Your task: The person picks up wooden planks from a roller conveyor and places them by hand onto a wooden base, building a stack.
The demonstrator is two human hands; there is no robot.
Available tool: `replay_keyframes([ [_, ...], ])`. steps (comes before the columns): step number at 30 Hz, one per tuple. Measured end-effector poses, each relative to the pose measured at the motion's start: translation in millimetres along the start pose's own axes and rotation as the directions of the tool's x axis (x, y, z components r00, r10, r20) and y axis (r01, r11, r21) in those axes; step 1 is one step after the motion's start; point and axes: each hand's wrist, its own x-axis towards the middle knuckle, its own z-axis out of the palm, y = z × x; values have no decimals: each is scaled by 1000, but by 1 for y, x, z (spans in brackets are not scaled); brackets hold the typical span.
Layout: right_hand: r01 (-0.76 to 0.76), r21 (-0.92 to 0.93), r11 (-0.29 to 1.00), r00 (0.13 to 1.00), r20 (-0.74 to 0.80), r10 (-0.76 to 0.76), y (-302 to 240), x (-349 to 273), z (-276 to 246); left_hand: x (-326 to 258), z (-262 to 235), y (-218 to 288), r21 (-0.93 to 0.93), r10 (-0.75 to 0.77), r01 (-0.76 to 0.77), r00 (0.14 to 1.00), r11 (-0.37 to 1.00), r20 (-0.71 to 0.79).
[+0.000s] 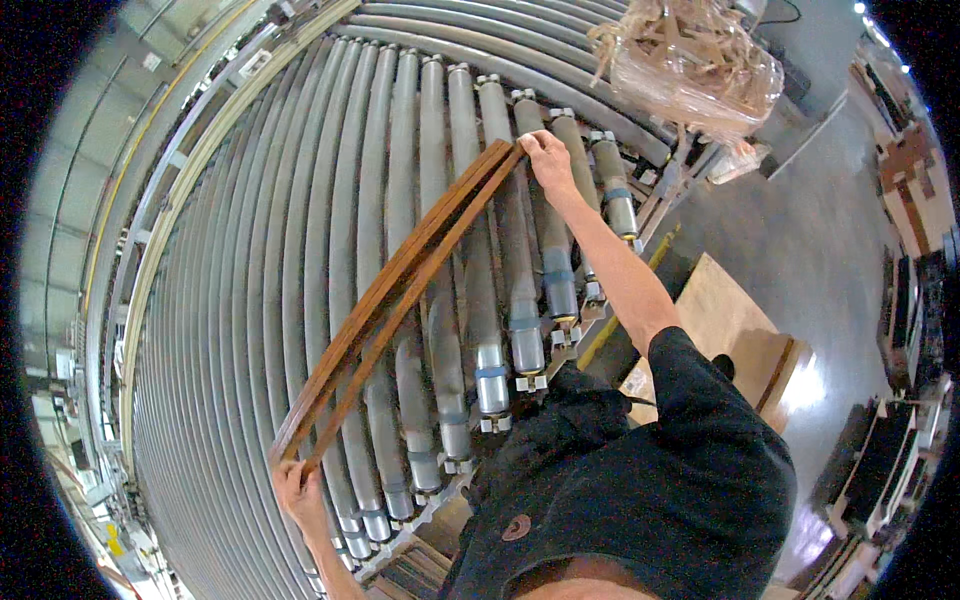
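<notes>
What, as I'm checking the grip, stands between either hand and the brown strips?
Nothing visible: the left hand holds the lower ends of the brown strips, and the right hand grips the upper end of the narrower strip. The grey rollers lie beneath.

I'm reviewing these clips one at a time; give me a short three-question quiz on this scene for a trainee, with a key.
1. Which hand is at the end of the brown strips nearer the plastic-wrapped bundle?
A) Left
B) Right
C) Neither

2. True or false: both hands wear gloves.

3. Fill in the missing word: beneath the brown strips is a conveyor made up of long grey ____.

Key
1. B: the right hand is at the far end, toward the bundle.
2. False: the left hand and the right hand are both bare.
3. rollers
</notes>
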Motion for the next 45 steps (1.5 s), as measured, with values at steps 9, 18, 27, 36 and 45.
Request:
replay_keyframes([
  [9, -53, 243, 969, 916, 399, -50, -39, -7, 1, -31, 12, -90, 157, -299, 327, 938, 932, -176],
  [18, -82, 306, 949, 838, 536, -101, 20, 26, 6, -35, 38, -110, -700, -609, 487, 788, 522, 94],
  [27, -231, 338, 912, 879, 475, 47, 25, 16, 30, -52, 34, -141, -355, -550, 469, 817, 809, -172],
  [36, -48, 290, 956, 917, 392, -73, 15, 10, 9, -9, 42, -108, -650, -536, 371, 841, 663, -67],
  [45, 157, 180, 971, 959, 208, -194, -8, -9, 41, 20, 20, -94, 444, -367, 302, 928, 843, 65],
])
